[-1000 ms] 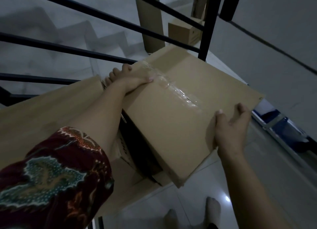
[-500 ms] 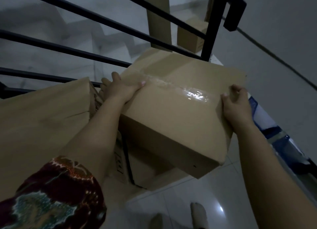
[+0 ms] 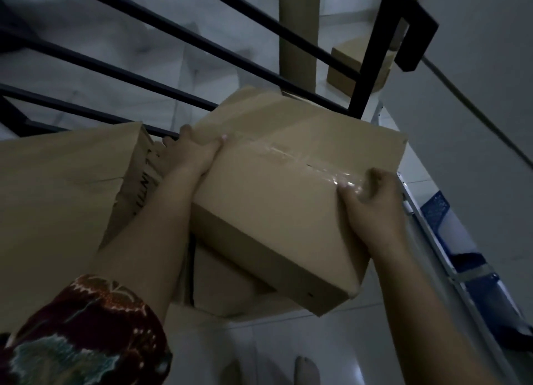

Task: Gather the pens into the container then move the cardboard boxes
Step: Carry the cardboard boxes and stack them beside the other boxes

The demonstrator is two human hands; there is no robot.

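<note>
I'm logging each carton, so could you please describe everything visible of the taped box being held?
The taped box is plain brown cardboard, closed, with clear glossy tape along its top seam. It is tilted, its near corner pointing down. The left hand grips its left edge and the right hand its right edge. It sits above another carton, in front of the black railing; contact below is unclear.
</note>
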